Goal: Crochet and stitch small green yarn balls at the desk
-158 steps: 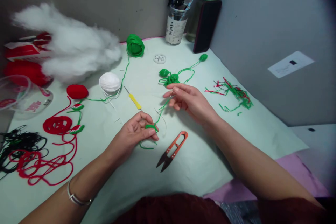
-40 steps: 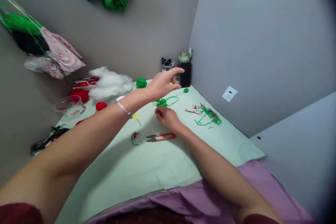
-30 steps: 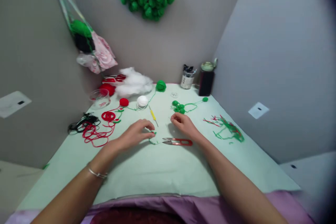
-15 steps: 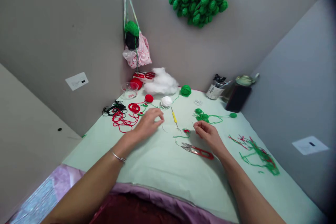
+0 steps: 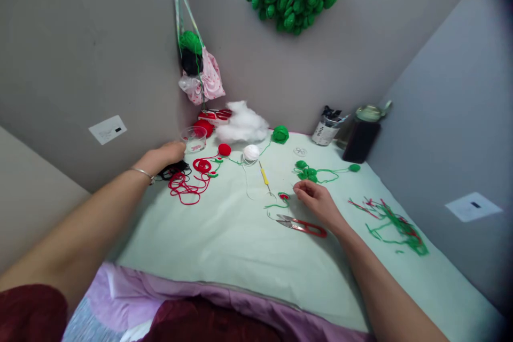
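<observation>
My left hand (image 5: pixel 168 153) reaches to the far left, over the tangle of black yarn (image 5: pixel 174 171) and beside a clear plastic cup (image 5: pixel 194 140). Its fingers are turned away, so their grip is hidden. My right hand (image 5: pixel 315 197) rests near the table's middle, thumb and fingertips pinched together. A thin sliver shows at the fingertips, too small to name. Just left of that hand lies a small red and green crocheted piece (image 5: pixel 284 196) with a green tail. Red-handled thread snips (image 5: pixel 302 226) lie below it, and a yellow-handled crochet hook (image 5: pixel 264 175) beyond.
Loose red yarn (image 5: pixel 188 189), a white yarn ball (image 5: pixel 251 153), a green ball (image 5: pixel 280 134) and white stuffing (image 5: pixel 242 123) lie farther back. Green pieces (image 5: pixel 308 171) and yarn scraps (image 5: pixel 401 230) are on the right. A dark phone (image 5: pixel 362 141) leans at the back right.
My left hand has moved from the table's middle to the black yarn and plastic cup at the far left. My right hand stays pinched in nearly the same place. The view has shifted slightly.
</observation>
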`<action>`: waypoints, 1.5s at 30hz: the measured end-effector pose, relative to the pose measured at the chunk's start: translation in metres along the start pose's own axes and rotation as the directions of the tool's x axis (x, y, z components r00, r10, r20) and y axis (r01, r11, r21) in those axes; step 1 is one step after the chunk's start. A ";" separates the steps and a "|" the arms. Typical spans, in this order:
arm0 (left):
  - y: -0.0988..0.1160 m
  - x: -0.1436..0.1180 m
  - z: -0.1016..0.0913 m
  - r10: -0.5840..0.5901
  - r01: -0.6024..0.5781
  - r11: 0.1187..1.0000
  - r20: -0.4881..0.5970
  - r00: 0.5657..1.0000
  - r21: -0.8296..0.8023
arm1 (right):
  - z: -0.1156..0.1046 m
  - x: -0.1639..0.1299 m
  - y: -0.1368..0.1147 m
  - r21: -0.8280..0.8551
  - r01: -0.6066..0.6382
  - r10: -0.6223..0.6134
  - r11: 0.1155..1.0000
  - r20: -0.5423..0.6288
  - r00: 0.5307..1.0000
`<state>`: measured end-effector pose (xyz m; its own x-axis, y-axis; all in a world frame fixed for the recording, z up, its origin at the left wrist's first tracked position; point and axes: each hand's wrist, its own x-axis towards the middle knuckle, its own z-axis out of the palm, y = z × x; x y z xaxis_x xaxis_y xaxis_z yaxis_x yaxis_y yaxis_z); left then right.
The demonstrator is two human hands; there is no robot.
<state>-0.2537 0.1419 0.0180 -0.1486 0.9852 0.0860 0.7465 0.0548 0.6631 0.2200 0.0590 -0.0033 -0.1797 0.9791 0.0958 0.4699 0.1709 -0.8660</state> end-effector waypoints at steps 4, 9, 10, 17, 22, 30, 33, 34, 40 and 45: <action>0.008 0.007 0.004 -0.094 0.088 0.987 0.041 0.995 0.132 | 0.000 0.001 0.002 0.021 0.007 -0.007 1.000 0.008 1.000; 0.045 0.006 -0.017 -0.003 -0.006 0.996 0.090 0.996 0.093 | -0.002 0.001 -0.001 0.054 0.017 -0.017 0.998 -0.009 1.000; 0.056 0.003 -0.021 0.097 -0.088 0.992 0.094 0.991 -0.086 | -0.003 0.000 -0.003 0.073 0.011 -0.011 0.997 -0.010 1.000; 0.150 -0.049 0.015 0.251 -0.117 0.725 0.102 0.963 -0.679 | -0.009 -0.010 -0.023 0.397 -0.002 -0.023 0.918 0.059 0.998; 0.190 -0.088 0.091 0.411 -0.051 0.557 0.221 0.885 -0.829 | -0.004 -0.016 -0.036 0.626 -0.062 0.013 0.778 0.082 0.997; 0.210 -0.113 0.159 0.300 0.151 0.318 0.250 0.921 -0.936 | 0.011 -0.017 -0.032 0.586 -0.093 -0.008 0.805 0.167 0.986; 0.214 -0.116 0.165 0.252 0.266 0.200 0.312 0.916 -0.943 | 0.020 -0.015 -0.029 0.539 -0.045 -0.043 0.841 0.151 0.988; 0.214 -0.116 0.165 0.243 0.288 0.175 0.325 0.914 -0.941 | 0.022 -0.015 -0.030 0.526 -0.024 -0.064 0.850 0.149 0.987; 0.204 -0.114 0.159 0.174 0.246 0.152 0.271 0.947 -0.957 | 0.019 -0.015 -0.034 0.529 0.038 -0.117 0.848 0.117 0.986; 0.176 -0.100 0.157 0.093 0.111 0.376 0.157 0.983 -0.920 | 0.003 -0.012 -0.034 0.680 0.052 -0.078 0.731 0.007 0.997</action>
<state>-0.0054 0.0782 0.0094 0.0253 0.9992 0.0293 -0.3322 -0.0192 0.9430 0.2040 0.0415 0.0235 -0.2217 0.9620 0.1595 -0.2536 0.1010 -0.9620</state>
